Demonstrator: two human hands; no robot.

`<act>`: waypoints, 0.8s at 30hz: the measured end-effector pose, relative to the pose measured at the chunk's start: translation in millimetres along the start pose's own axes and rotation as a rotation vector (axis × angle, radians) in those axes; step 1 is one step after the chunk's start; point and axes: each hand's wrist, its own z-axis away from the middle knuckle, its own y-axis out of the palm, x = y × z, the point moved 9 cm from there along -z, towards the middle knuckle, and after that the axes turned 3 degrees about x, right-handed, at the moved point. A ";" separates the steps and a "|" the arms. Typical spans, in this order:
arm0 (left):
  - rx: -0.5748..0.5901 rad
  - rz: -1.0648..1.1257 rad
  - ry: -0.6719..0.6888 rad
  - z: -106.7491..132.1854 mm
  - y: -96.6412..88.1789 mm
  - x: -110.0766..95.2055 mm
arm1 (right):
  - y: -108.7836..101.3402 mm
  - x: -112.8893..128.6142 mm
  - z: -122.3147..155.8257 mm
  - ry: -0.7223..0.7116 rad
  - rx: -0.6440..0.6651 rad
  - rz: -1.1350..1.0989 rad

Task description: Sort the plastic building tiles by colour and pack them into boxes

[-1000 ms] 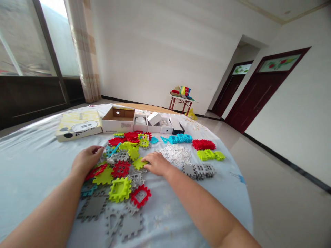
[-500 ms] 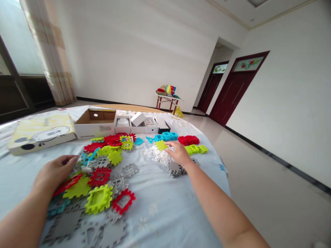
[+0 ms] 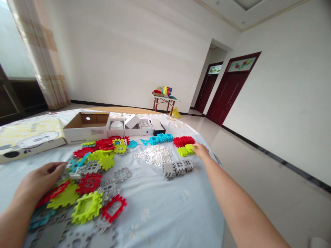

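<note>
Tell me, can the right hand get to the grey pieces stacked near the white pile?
Probably yes: the grey stack lies close to the right hand, nearer the camera than the green row, and nothing seems to block the way.

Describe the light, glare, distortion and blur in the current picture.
Head view: daylight shows at the left window, and pale reflections shine on the floor at right; head view: the nearer door leans, perhaps from a tilted wide lens; head view: small print on the brown-lined box is too soft to read, and the white pieces partly blend together.
</note>
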 end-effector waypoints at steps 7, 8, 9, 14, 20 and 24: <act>-0.259 -0.048 -0.052 7.0 -25.9 -5.6 | -8.0 21.6 8.7 -0.034 -0.071 0.031; -0.252 -0.055 -0.079 7.4 -26.2 -5.1 | -10.2 34.8 12.9 -0.083 -0.099 0.017; -0.247 -0.059 -0.098 8.4 -26.5 -5.4 | -11.9 50.6 18.1 -0.145 -0.125 -0.004; -0.261 -0.036 -0.089 17.4 -28.2 -14.3 | -6.5 148.4 60.2 -0.516 -0.129 -0.168; -0.282 -0.009 -0.074 21.5 -27.7 -18.6 | 23.9 255.3 128.5 -0.788 0.059 -0.302; -0.291 0.013 -0.061 24.6 -28.3 -22.7 | 51.2 304.4 171.0 -0.915 0.211 -0.289</act>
